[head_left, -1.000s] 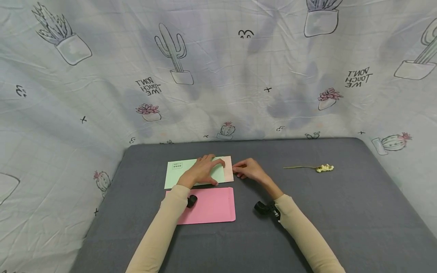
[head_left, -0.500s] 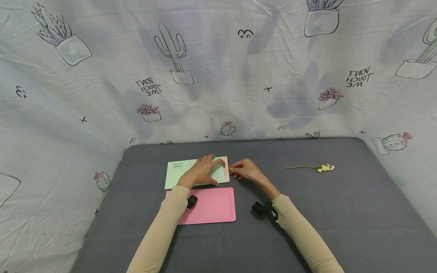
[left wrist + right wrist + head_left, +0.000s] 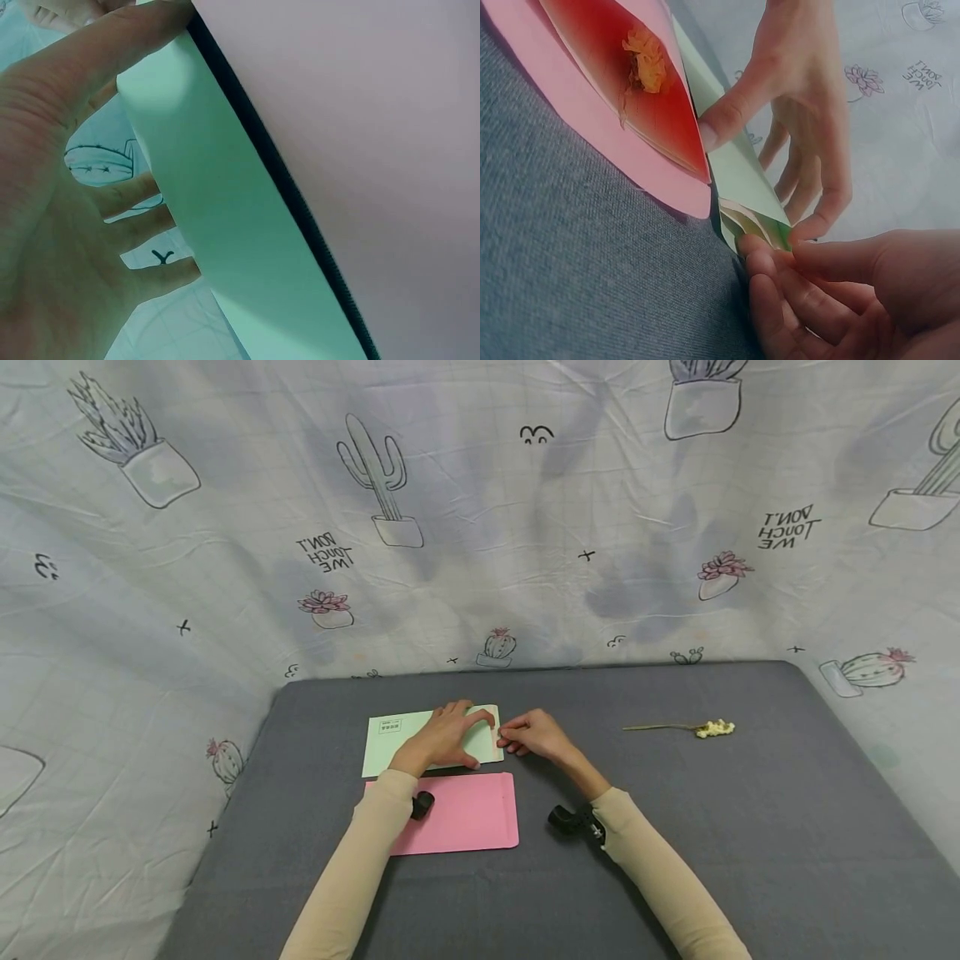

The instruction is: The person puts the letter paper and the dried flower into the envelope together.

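A pale green envelope (image 3: 483, 743) lies flat near the back of the table. My left hand (image 3: 442, 735) spans it: thumb on the near long edge, fingers over the far edge. At the envelope's right end, my right hand (image 3: 536, 735) pinches the edge of a peach paper card (image 3: 496, 732), nearly all of which is inside the envelope. In the right wrist view, layered card edges show in the envelope's mouth by the right fingertips (image 3: 754, 246). Nearer lies a pink envelope (image 3: 465, 814), partly under the left forearm; its mouth shows something red with an orange flower (image 3: 645, 64).
A yellow flower sprig (image 3: 715, 729) with a thin stem lies on the right of the grey tablecloth (image 3: 675, 793). Behind the table hangs a white cloth (image 3: 480, 527) printed with cacti. A black wrist camera (image 3: 573, 820) sits on the right wrist.
The right hand has moved a little left, pushing the peach card into the green envelope, so its visible strip has shrunk to a sliver. The left hand stays in place.
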A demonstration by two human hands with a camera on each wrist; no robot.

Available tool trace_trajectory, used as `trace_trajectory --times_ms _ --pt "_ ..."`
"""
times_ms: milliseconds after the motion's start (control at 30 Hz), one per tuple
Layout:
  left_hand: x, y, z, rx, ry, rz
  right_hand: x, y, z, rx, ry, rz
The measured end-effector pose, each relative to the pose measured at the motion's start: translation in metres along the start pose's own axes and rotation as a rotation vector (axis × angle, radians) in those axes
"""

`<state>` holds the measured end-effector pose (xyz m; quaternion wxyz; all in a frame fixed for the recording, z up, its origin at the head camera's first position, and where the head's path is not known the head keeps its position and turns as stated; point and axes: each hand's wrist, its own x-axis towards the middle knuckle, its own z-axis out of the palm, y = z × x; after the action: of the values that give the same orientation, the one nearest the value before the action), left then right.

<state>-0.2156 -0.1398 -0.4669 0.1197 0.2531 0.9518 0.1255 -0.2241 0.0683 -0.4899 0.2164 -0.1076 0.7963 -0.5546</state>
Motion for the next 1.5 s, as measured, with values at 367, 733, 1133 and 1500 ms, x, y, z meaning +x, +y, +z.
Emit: trace_trajectory --times_ms 367,733,1133,1500 --pt "0.001 0.001 0.0 -0.022 0.006 0.009 0.002 0.0 0.002 0.024 -0.003 -0.001" --pt "0.002 0.003 -0.001 -0.031 0.0 0.015 0.002 0.0 0.002 -0.005 -0.015 -0.029" --pt "0.003 0.003 -0.002 -0.021 -0.014 0.0 -0.009 0.003 -0.032 -0.182 0.06 -0.129" --pt "0.0 -0.003 0.0 -0.027 0.011 0.033 -0.048 0.019 -0.113 -0.476 0.229 -0.226"
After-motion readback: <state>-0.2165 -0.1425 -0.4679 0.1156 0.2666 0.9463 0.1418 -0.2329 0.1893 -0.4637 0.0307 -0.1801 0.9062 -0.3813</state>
